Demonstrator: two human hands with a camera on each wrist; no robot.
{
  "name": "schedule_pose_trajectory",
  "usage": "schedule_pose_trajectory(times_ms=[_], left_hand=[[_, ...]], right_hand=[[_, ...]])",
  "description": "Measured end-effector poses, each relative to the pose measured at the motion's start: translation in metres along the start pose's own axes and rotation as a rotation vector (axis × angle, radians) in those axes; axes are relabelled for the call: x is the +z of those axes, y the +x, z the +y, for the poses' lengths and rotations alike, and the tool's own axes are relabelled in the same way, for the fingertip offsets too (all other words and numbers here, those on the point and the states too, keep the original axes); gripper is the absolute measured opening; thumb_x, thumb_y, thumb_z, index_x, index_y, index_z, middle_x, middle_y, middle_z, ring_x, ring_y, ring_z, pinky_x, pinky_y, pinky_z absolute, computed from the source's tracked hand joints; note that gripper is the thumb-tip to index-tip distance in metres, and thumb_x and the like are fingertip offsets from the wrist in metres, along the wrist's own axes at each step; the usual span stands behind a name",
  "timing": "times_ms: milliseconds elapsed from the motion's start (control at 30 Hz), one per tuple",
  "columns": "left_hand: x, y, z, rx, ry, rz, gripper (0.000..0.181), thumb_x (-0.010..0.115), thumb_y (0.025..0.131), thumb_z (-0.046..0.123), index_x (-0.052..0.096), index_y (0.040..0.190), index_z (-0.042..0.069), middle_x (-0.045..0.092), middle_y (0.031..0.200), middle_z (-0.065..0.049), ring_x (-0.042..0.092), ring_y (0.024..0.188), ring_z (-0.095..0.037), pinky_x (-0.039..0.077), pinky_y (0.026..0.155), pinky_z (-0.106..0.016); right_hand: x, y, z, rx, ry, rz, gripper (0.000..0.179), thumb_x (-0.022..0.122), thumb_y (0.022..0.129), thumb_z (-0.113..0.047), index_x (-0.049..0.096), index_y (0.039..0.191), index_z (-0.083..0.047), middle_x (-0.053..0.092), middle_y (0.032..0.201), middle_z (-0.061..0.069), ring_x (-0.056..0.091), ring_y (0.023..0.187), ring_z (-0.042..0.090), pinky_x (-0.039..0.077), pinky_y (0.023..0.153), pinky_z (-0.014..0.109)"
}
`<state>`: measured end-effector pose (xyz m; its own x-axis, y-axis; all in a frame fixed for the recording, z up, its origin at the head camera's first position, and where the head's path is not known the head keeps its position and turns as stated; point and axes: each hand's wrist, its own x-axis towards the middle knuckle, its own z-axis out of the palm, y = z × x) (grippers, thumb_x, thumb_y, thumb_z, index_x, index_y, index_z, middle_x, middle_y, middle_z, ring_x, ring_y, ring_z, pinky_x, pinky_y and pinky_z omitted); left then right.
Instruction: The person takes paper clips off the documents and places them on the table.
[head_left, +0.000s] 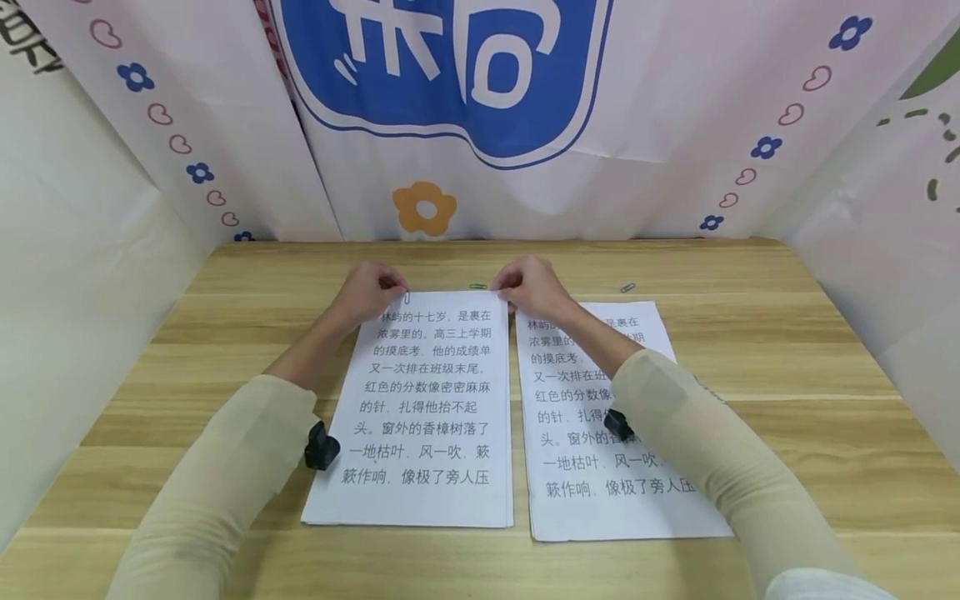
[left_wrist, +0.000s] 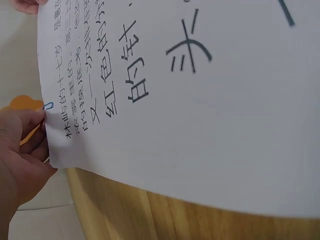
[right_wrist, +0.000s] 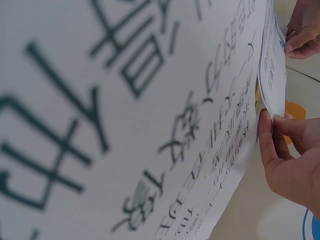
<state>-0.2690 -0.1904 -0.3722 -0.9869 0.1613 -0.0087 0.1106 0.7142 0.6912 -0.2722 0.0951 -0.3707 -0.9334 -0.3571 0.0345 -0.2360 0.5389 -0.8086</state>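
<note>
Two stacks of printed paper lie side by side, the left stack directly in front and the right stack partly under the right forearm. At the left stack's top left corner, my left hand pinches the end of a small blue paper clip, whose loop lies over the sheet's top edge. Some left fingers are hidden at the paper's edge. My right hand pinches the same stack's top right corner between thumb and fingers, as the right wrist view shows. The stack's top edge looks lifted there.
A green paper clip lies just behind the left stack, between the hands. Another paper clip lies behind the right stack. The wooden table ends at a printed cloth backdrop. Dark wrist cameras sit on both sleeves.
</note>
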Motion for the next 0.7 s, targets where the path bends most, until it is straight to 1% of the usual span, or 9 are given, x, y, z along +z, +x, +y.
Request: schedule_pose_trajectory(times_ms=[100,200,400,500,567,700], left_hand=[[-0.0002,0.0004,0.0001,-0.016,-0.022,0.004,0.015,0.061,0.101,0.000,0.071,0.109,-0.007,0.067,0.106,-0.022,0.058,0.094,-0.028,0.049,0.082,-0.032],[-0.0009,0.0009,0.0007,-0.015,-0.017,0.004,0.015,0.061,0.101,0.001,0.071,0.110,-0.007,0.067,0.106,-0.022,0.059,0.094,-0.028,0.049,0.081,-0.032],[-0.0033,0.0025,0.0025,0.044,0.047,-0.024,0.014,0.062,0.100,-0.001,0.071,0.107,-0.008,0.069,0.103,-0.023,0.060,0.092,-0.029,0.050,0.082,-0.033],[-0.0051,0.0032,0.0023,0.060,0.063,-0.036,0.014,0.062,0.100,-0.002,0.072,0.106,-0.008,0.069,0.102,-0.023,0.060,0.091,-0.029,0.049,0.082,-0.033],[-0.0062,0.0033,0.0025,0.081,0.077,-0.046,0.014,0.062,0.100,-0.002,0.072,0.106,-0.009,0.070,0.102,-0.024,0.061,0.090,-0.030,0.050,0.081,-0.034],[-0.0068,0.0032,0.0029,0.118,0.104,-0.081,0.015,0.061,0.100,-0.003,0.072,0.107,-0.010,0.070,0.104,-0.025,0.063,0.092,-0.033,0.053,0.085,-0.040]], right_hand=[[0.0004,0.0000,-0.0003,-0.001,-0.001,-0.001,0.013,0.067,0.095,0.006,0.077,0.103,0.004,0.073,0.092,0.016,0.066,0.072,0.024,0.055,0.061,0.023],[0.0012,0.0002,-0.0014,-0.007,-0.004,-0.004,0.013,0.067,0.094,0.006,0.077,0.102,0.004,0.074,0.093,0.017,0.066,0.071,0.023,0.056,0.061,0.023],[0.0009,0.0004,-0.0025,-0.007,-0.010,-0.006,0.013,0.066,0.094,0.006,0.076,0.103,0.004,0.074,0.093,0.016,0.065,0.071,0.022,0.054,0.059,0.021],[0.0003,0.0003,-0.0029,0.000,-0.011,-0.005,0.014,0.066,0.095,0.006,0.076,0.104,0.004,0.074,0.093,0.016,0.065,0.071,0.023,0.053,0.059,0.021],[-0.0001,0.0004,-0.0029,0.002,-0.014,-0.004,0.014,0.066,0.095,0.006,0.077,0.104,0.004,0.074,0.093,0.016,0.065,0.070,0.023,0.053,0.059,0.021],[-0.0004,0.0006,-0.0025,0.005,-0.021,0.000,0.014,0.067,0.095,0.006,0.077,0.105,0.004,0.074,0.093,0.016,0.065,0.069,0.021,0.053,0.059,0.021]])
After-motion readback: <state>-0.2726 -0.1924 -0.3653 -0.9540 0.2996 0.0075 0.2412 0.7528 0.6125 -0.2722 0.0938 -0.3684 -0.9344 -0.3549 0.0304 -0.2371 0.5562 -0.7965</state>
